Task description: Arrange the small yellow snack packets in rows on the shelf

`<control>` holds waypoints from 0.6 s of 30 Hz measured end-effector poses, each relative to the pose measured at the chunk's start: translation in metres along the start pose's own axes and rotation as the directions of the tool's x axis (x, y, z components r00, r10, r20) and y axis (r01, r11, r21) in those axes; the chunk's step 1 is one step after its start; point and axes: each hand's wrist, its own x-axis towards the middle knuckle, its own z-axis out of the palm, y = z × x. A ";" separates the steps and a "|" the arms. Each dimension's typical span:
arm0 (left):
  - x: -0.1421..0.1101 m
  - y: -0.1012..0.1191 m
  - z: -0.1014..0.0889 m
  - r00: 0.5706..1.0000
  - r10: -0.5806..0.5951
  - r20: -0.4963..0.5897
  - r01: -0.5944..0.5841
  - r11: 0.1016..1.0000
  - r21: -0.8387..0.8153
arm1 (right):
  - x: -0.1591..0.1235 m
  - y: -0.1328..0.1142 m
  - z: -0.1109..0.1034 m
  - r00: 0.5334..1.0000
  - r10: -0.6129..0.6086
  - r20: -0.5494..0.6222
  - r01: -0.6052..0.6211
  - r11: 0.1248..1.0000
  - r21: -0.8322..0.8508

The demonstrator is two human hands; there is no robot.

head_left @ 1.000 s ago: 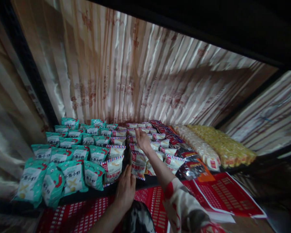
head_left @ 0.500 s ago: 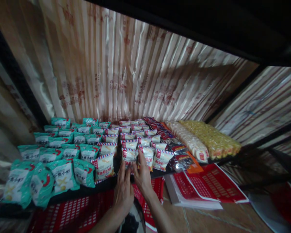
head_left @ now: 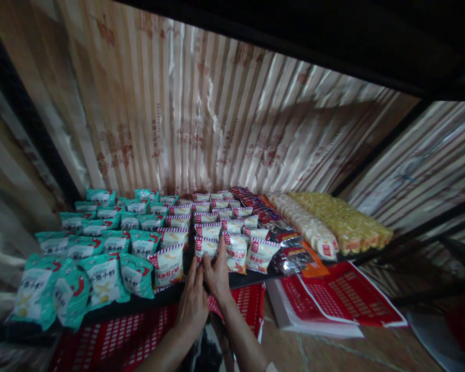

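A small white snack bag (head_left: 205,248) with a red and blue striped top edge stands at the shelf's front, between my two hands. Stretched fingers of my left hand (head_left: 194,302) press against its lower left side. My right hand (head_left: 217,279) has its thumb across the bag's front and its fingers along the right side. Part of the bag's lower front is hidden by them. Right beside my right fingers stands a matching white bag (head_left: 236,253), with another (head_left: 262,254) further right. To the left, past a gap, is one more white bag (head_left: 169,266).
Green snack bags (head_left: 106,281) fill the shelf's left side. To the right lie dark packets (head_left: 290,258), white-wrapped packs (head_left: 321,240) and yellow packs (head_left: 360,232). Red baskets (head_left: 120,341) stand below the black shelf edge (head_left: 248,279). A dark shelf (head_left: 333,46) hangs overhead.
My right hand has moved slightly left, away from the neighbouring white bag and closer against the middle one. My left hand stays at that bag's lower side. The view has shifted a little.
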 end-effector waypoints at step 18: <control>-0.019 -0.002 0.000 0.976 0.207 -0.070 -0.191 0.964 0.187 | 0.017 0.004 0.003 0.985 0.111 0.134 -0.129 0.982 0.138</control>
